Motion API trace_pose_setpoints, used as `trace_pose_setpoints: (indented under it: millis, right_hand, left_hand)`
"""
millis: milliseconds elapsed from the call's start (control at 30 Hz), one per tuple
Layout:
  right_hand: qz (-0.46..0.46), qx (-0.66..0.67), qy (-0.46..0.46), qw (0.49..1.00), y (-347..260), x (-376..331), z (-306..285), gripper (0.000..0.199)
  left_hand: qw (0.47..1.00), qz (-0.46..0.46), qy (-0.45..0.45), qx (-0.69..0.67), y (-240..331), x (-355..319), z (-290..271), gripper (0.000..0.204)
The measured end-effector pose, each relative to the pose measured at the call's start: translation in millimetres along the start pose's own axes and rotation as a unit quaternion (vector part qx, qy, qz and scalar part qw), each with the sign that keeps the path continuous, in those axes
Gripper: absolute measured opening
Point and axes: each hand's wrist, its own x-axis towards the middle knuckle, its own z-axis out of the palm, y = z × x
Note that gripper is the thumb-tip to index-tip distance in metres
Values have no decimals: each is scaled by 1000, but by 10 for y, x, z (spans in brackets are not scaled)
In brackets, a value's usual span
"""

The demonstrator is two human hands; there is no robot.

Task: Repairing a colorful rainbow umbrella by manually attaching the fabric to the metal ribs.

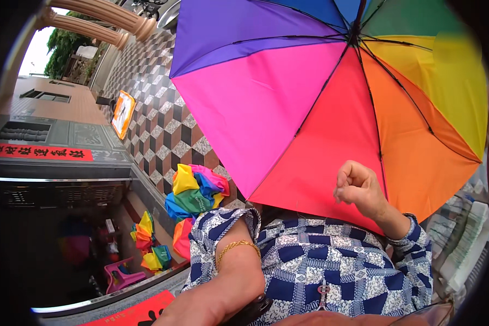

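While an open rainbow umbrella (331, 103) fills the upper right of the view, seen from its underside with dark ribs fanning out from a hub near the top edge, the right hand (358, 190) hangs just below its red panel, fingers curled into a loose fist that grips nothing visible. The hand overlaps the canopy in the picture, but whether it touches the fabric cannot be told. The left forearm comes up from the lower edge, wearing a gold bracelet (236, 250) at the wrist; the left hand itself is hidden behind the blue-and-white patterned garment (320, 271), so its state cannot be told. This garment spreads across the lower middle, directly under the umbrella's rim. To the left, a bundle of folded rainbow umbrellas (195, 195) lies against a checkered tile surface (157, 125), well apart from the right hand. More folded colourful umbrellas (149, 244) sit farther left, next to a small pink stool (119, 274). An orange sign (123, 113) rests on the tiles above them, and a red banner (41, 152) runs along the far left.
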Motion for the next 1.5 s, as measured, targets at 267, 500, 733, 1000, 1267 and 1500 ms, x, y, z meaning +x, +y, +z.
trace_pose_setpoints:
  millis: [267,500,733,1000,1267,1500]
  right_hand:
    - [6,2,36,999,294,272,-149,11]
    - [28,-5,4,1000,640,385,-390,8]
    - [40,-13,5,999,817,396,-648,6]
    - [39,-5,23,999,772,415,-585,6]
    - [55,-35,59,996,688,330,-334,6]
    - [69,-45,47,995,572,321,-327,6]
  left_hand:
    - [870,-376,99,303,388,145,-238,12]
    - [561,-722,289,284,1364,-922,-604,31]
    - [541,-684,367,323,1547,-1140,-929,30]
    - [514,-695,377,333,1555,-1246,-994,31]
    - [500,-705,373,337,1588,-1328,-991,29]
    - [401,-815,159,388,1315,-1164,-1177,20]
